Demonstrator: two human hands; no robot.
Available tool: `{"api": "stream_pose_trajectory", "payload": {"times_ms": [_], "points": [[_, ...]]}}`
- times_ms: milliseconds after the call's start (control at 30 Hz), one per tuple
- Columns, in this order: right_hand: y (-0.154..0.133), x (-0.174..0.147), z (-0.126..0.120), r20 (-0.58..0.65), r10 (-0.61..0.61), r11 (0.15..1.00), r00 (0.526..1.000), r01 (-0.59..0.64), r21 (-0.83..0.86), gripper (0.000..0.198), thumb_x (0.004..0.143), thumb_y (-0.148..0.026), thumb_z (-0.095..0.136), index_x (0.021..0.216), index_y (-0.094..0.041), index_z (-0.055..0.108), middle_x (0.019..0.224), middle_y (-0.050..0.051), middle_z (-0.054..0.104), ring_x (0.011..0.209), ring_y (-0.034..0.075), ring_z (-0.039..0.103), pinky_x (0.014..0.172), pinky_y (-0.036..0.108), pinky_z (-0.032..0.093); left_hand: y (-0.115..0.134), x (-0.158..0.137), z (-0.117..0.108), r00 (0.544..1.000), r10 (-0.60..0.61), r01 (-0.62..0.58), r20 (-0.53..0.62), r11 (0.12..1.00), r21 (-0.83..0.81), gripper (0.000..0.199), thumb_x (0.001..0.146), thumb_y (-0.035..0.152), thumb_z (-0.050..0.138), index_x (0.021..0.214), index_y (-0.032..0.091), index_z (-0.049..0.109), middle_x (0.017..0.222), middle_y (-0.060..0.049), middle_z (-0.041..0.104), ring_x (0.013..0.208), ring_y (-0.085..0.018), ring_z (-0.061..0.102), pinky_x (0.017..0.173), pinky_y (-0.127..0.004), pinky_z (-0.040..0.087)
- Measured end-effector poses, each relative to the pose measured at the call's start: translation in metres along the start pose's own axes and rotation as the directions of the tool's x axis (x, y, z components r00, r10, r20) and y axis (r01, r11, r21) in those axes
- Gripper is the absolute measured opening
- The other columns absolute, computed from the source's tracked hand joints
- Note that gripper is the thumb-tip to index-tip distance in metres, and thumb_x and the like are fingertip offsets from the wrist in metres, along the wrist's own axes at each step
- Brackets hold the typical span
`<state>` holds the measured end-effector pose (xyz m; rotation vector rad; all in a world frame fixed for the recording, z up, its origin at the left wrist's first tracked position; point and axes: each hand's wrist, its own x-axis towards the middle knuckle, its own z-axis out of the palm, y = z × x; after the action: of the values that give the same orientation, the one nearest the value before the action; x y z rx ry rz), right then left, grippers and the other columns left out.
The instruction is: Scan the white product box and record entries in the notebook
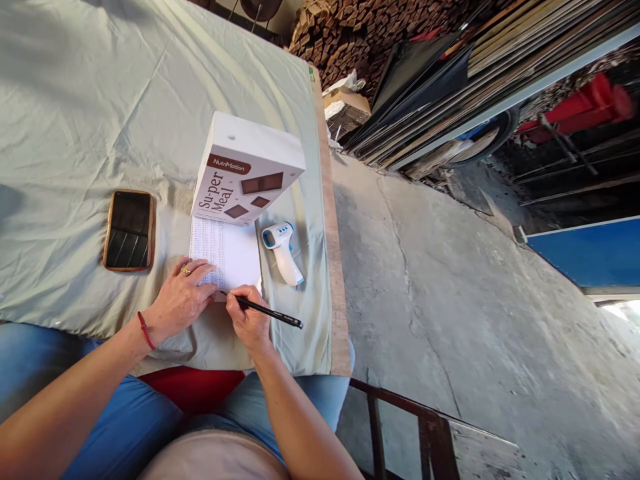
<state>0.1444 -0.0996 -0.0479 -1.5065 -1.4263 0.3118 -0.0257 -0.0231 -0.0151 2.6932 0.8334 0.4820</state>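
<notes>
A sheet of white paper lies on the cloth-covered table, its left side filled with columns of small handwriting too fine to read. My left hand rests flat on the paper's lower left, fingers stretched out. Near the bottom edge, my right hand grips a black pen with its tip at the paper. A white box marked "NutriMotion Super Meal" stands over the paper's far end. Just right of the paper lies a white and blue infrared thermometer.
A smartphone in a brown case lies left of the paper. The table's wooden edge runs along the right, with concrete floor beyond. Stacked firewood and leaning boards stand farther back. A dark wooden frame is at lower right.
</notes>
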Motion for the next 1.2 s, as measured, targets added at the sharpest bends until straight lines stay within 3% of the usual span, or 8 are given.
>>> {"api": "stream_pose_trajectory", "payload": {"times_ms": [1200], "points": [[0.0018,-0.0023,0.0009,-0.010,0.072,0.997,0.997,-0.072,0.025,0.013,0.088,-0.024,0.054,0.074,-0.022,0.055,0.064,-0.004,0.053,0.055,0.012,0.048,0.054,0.026,0.042,-0.0009,-0.0004,-0.0014,1.000,0.006,-0.006,-0.001,1.000,-0.016,0.020,0.097,0.019,0.053,0.101,0.021,0.072,0.133,-0.010,0.064,0.130,-0.029,0.054,0.113,-0.054,0.040]]}}
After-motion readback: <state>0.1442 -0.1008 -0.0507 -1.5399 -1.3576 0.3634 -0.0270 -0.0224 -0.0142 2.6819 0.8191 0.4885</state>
